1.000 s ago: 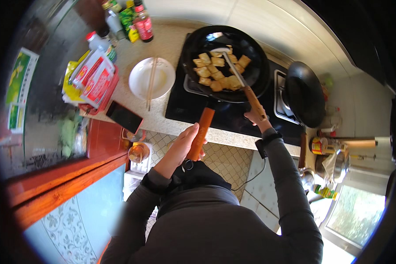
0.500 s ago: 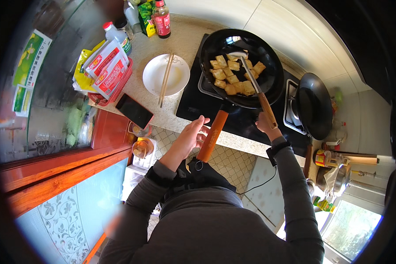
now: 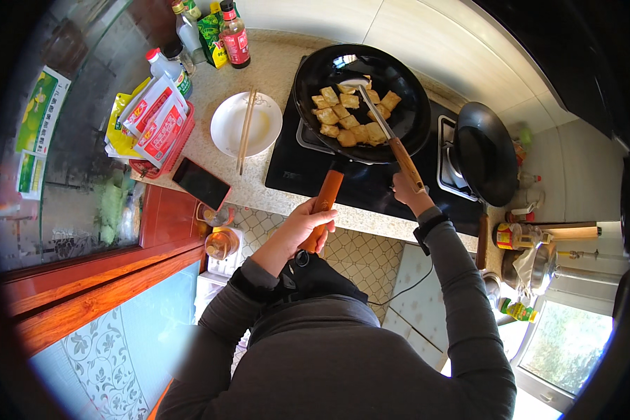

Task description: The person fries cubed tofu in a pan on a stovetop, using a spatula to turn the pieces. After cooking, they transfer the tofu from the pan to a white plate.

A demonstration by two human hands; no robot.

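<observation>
My left hand (image 3: 304,225) is wrapped round the orange-brown handle of a black wok (image 3: 414,77), which stands on the left burner. Golden pieces of what looks like fried tofu (image 3: 350,120) lie in the wok. A spatula (image 3: 404,155) leans in it, its metal end among the pieces and its wooden handle over the near rim. Beneath that handle, by the front of the black stove (image 3: 294,168), my right hand (image 3: 404,190) has curled fingers. What they hold, if anything, is hidden.
Left of the stove sit a white bowl (image 3: 224,133) with chopsticks (image 3: 246,133) across it, a phone (image 3: 201,183) and a red basket of packets (image 3: 178,143). Bottles (image 3: 235,38) line the back. A second black pan (image 3: 486,154) rests on the right burner.
My left hand, beside the wok handle with fingers apart before, has closed round it. The handle has swung slightly. My right hand stays by the stove front; the whole view has shifted a little.
</observation>
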